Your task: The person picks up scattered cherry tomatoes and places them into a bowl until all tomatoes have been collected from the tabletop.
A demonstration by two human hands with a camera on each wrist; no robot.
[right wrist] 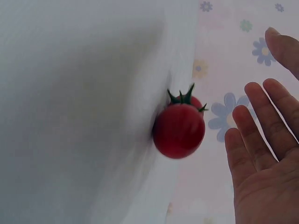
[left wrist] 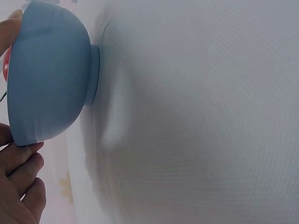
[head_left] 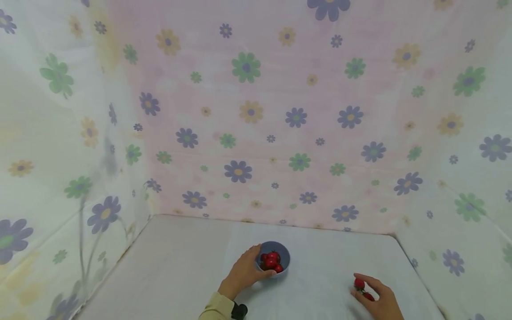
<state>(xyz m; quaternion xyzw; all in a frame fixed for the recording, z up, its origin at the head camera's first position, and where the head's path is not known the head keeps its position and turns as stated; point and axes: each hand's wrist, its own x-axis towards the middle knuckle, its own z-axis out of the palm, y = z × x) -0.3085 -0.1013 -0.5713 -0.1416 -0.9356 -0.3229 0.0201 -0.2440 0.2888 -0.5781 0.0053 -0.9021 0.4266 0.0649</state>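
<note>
My left hand (head_left: pixel 247 269) grips a blue bowl (head_left: pixel 285 252) by its rim, thumb on the near side and fingers on the far side. Several red cherry tomatoes (head_left: pixel 270 262) lie inside it. In the left wrist view the bowl (left wrist: pixel 51 74) stands upright with its foot at the white cloth, and curled fingers (left wrist: pixel 23 175) meet its rim. To the right, two more cherry tomatoes (right wrist: pixel 179 130) with green stalk tops lie on the cloth, one partly behind the other. My right hand (right wrist: pixel 264 163) is beside them, fingers extended and spread, a gap between palm and tomatoes.
A white cloth (head_left: pixel 320 271) covers the table under the bowl and the loose tomatoes. Flower-printed curtains (head_left: pixel 272 160) enclose the table at the back and both sides. A dark band (head_left: pixel 239 310) circles the left wrist below a pale yellow sleeve (head_left: pixel 218 306).
</note>
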